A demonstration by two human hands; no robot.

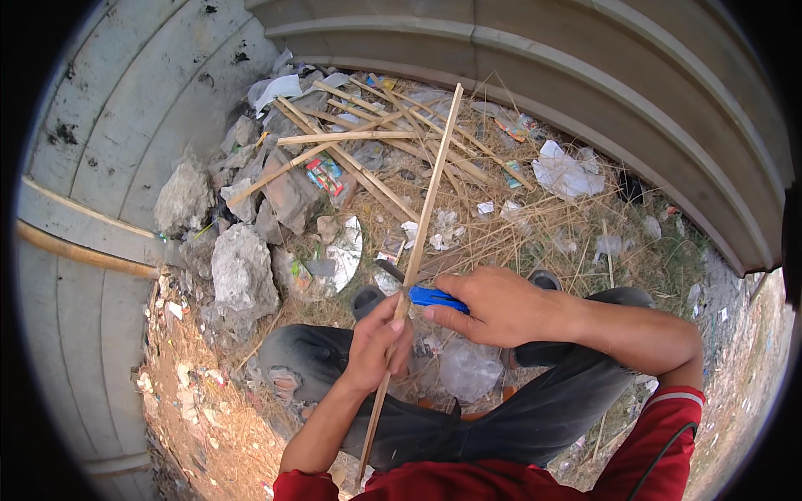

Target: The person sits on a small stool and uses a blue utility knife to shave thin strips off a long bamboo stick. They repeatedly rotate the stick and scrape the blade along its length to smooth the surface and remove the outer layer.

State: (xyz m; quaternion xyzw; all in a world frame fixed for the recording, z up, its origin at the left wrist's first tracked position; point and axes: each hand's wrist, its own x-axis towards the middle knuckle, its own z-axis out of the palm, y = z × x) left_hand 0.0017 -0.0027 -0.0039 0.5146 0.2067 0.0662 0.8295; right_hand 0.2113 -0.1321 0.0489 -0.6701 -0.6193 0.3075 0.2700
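Note:
My left hand [380, 344] is closed round a long, pale split-wood strip [437, 179], which slants from my lap up and away to the far side. In my right hand [501, 307] is a blue-handled utility knife [436, 298], gripped with the thumb along the handle. Its dark blade [389, 270] crosses the strip just above my left fingers and seems to touch it. Beyond my hands, a loose pile of similar strips [368, 135] lies on the ground.
Grey rocks [242, 267] and rubble sit at the left. Corrugated metal sheeting [551, 50] walls the far side, and pale panels [100, 134] rise at the left. Dry grass, paper scraps [568, 169] and a clear plastic bag [469, 367] litter the ground round my bent knees.

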